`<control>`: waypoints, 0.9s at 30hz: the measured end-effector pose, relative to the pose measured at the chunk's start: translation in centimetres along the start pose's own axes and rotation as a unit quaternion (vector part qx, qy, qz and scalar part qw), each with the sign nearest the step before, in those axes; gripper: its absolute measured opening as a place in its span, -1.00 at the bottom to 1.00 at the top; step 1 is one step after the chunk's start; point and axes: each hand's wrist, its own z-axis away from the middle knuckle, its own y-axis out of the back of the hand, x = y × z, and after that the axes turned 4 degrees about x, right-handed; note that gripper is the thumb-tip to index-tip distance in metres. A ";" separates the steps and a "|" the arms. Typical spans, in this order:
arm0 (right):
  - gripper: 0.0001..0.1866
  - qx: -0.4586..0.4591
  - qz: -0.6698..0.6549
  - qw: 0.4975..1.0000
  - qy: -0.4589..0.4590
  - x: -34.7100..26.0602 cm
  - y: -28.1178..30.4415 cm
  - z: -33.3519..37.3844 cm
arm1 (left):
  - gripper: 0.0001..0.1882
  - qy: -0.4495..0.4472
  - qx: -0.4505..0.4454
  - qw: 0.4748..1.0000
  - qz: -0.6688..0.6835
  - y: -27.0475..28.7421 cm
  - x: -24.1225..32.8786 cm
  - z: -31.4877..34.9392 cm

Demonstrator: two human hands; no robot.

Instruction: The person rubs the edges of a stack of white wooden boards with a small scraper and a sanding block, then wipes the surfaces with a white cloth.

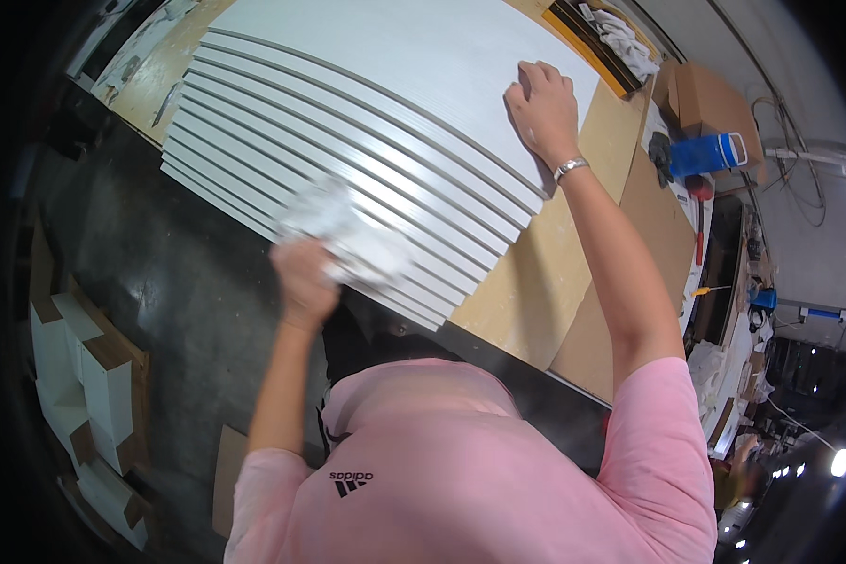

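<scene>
A stack of white panels (385, 52) lies on the workbench, each one stepped back from the one below, so their long front edges show as stripes. My left hand (305, 277), slightly blurred, grips a crumpled white cloth (348, 235) over the stepped edges near the front of the stack. The cloth is smeared by motion. On the top panel, close to its right end, my right hand (543, 111) rests with bent, slightly spread fingers and holds nothing. A metal bracelet is on that wrist.
Right of the stack is bare wooden benchtop (526, 291), with a blue jug (705, 153), a cardboard box (714, 101) and a red-handled tool (699, 226) farther right. White rags (622, 38) lie at the far right. White box-like pieces (108, 385) stand on the floor at left.
</scene>
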 end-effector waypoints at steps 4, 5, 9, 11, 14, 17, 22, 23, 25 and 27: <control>-0.54 -0.035 -0.014 0.999 -0.003 -1.3 -0.2 -0.5 | -0.59 0.066 0.096 0.983 -0.143 4.9 -18.7 -2.1; -0.55 -0.035 -0.017 0.999 -0.002 -1.2 -0.3 -0.5 | -0.59 0.102 0.090 0.978 -0.158 6.6 -22.2 -3.7; -0.56 -0.036 -0.011 0.999 -0.006 -0.9 0.2 -0.4 | -0.69 0.299 0.152 0.931 -0.143 9.4 -25.6 -9.1; -0.56 -0.035 -0.012 0.999 -0.009 -1.4 0.2 -0.7 | -0.71 0.343 0.166 0.924 -0.036 7.5 -24.7 -6.0; -0.56 -0.036 0.001 0.999 -0.014 -1.0 0.3 -0.5 | -0.53 0.264 0.163 0.942 -0.130 0.9 -11.0 1.1; -0.57 -0.027 -0.006 1.000 -0.008 -1.4 0.2 -0.4 | -0.56 0.247 0.024 0.954 0.167 2.1 4.4 3.2; -0.64 0.015 -0.014 1.000 0.016 -1.1 0.1 -0.4 | -0.69 0.172 0.006 0.960 0.223 4.4 6.5 -2.8; -0.68 0.011 -0.019 1.000 0.012 -1.4 0.5 -0.5 | -0.65 0.259 0.019 0.944 0.203 4.5 4.4 -4.3; -0.70 0.036 -0.016 0.999 0.028 -1.6 -0.1 -0.6 | -0.54 0.189 0.060 0.976 0.085 4.2 1.8 -9.4; -0.70 0.023 -0.027 0.999 0.016 -2.0 0.0 -0.6 | -0.50 0.136 0.020 0.987 0.079 0.8 4.0 -10.8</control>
